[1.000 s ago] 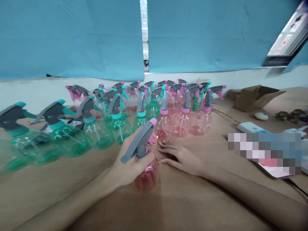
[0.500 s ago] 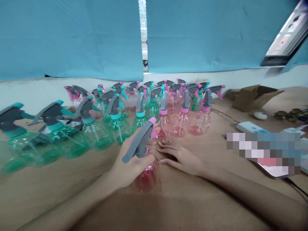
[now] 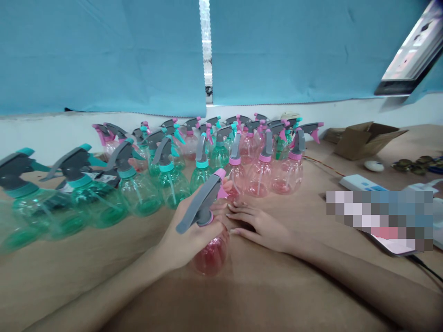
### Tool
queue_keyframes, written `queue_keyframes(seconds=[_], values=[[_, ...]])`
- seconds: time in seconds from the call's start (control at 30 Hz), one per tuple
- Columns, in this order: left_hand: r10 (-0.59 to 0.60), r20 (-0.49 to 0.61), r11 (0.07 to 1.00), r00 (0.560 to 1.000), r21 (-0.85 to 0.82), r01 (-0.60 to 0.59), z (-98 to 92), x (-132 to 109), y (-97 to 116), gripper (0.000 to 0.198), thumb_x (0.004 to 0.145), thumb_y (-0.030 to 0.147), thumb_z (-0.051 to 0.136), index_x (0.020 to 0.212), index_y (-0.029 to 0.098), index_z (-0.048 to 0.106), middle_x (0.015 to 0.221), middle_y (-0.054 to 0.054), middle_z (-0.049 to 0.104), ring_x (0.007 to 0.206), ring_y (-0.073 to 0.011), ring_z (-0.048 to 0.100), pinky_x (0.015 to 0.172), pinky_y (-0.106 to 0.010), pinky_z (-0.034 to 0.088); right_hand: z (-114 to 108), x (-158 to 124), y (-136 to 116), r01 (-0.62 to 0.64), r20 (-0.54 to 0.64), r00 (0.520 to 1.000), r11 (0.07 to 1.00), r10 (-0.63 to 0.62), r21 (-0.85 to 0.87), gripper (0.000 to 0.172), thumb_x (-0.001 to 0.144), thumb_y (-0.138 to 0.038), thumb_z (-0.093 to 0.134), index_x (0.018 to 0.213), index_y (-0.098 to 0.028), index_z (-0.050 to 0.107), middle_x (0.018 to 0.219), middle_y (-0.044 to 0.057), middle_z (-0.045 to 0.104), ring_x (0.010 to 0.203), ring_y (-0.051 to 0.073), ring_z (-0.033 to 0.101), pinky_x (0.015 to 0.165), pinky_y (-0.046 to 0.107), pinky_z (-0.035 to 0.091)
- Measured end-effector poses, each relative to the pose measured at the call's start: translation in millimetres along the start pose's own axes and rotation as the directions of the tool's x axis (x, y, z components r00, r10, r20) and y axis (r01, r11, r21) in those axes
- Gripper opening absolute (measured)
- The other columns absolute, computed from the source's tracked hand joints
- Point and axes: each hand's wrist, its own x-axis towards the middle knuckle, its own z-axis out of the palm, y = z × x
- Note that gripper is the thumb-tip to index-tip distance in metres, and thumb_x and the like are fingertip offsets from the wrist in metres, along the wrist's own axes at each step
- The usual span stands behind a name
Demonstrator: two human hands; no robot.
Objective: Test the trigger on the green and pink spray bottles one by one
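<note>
Head | left fingers [image 3: 212, 228] wrapped round pink spray bottle [image 3: 210, 257] | right fingers [image 3: 244, 213] slightly spread on table [image 3: 277, 290]

Translucent pink spray bottle [image 3: 211, 256], upright

Left fingers [image 3: 212, 230] round pink spray bottle [image 3: 211, 258] (grey head [image 3: 200, 202]); right fingers [image 3: 246, 213] on table [image 3: 277, 295].

Blue curtains [image 3: 104, 55], white wall [image 3: 38, 136], brown tabletop [image 3: 277, 290]
</note>
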Motion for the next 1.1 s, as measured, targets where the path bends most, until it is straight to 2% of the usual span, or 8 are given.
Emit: queue_keyframes(seconds=[0.23, 0.5, 0.9, 1.1], values=[[0.018, -0.07, 0.998, 0.997, 0.057, -0.014, 3.8, -0.9, -4.5, 0.035, 0.07, 0.026, 0.046, 0.104, 0.02, 0.053, 0.068, 0.003, 0.059, 0.064, -0.0173, 0.057, 0.063, -0.029, 0.05, -0.4, 0.2, -0.1, 0.006, -0.009, 1.0, 1.0, -0.006, -0.007, 0.046, 0.09, -0.046, 0.044, 0.128, -0.021, 0.05, 0.132, 0.008, 0.051, 0.127, 0.023, 0.041, 0.106, 0.044, 0.032], [-0.003, -0.092, 0.995, 0.996, 0.096, 0.012, 5.1, -1.1, -7.6, 0.011, 0.069, 0.027, 0.045, 0.078, 0.021, 0.049, 0.074, 0.0, 0.063, 0.069, -0.0185, 0.06, 0.06, -0.028, 0.047, 0.1, -0.3, -0.2, -0.009, -0.003, 1.0, 1.0, 0.008, -0.014, 0.046, 0.09, -0.047, 0.044, 0.126, -0.019, 0.051, 0.133, 0.008, 0.05, 0.127, 0.022, 0.04, 0.106, 0.043, 0.032], [-0.018, -0.089, 0.992, 0.996, 0.122, 0.028, 4.0, -1.2, -4.9, 0.016, 0.071, 0.031, 0.045, 0.082, 0.021, 0.054, 0.074, 0.0, 0.065, 0.069, -0.0195, 0.062, 0.059, -0.029, 0.047, -0.1, -0.4, -0.1, -0.003, -0.004, 1.0, 1.0, 0.003, -0.024, 0.046, 0.09, -0.046, 0.044, 0.127, -0.019, 0.05, 0.134, 0.009, 0.05, 0.127, 0.021, 0.04, 0.106, 0.042, 0.032], [-0.03, -0.066, 0.987, 0.997, 0.157, 0.04, 5.2, -1.2, -7.5, 0.017, 0.074, 0.032, 0.043, 0.078, 0.02, 0.055, 0.073, -0.001, 0.065, 0.071, -0.02, 0.061, 0.057, -0.029, 0.045, 1.8, -0.3, 2.1, 0.019, -0.011, 1.0, 1.0, -0.019, -0.016, 0.045, 0.09, -0.045, 0.045, 0.127, -0.02, 0.05, 0.133, 0.009, 0.051, 0.125, 0.021, 0.042, 0.106, 0.042, 0.032]])
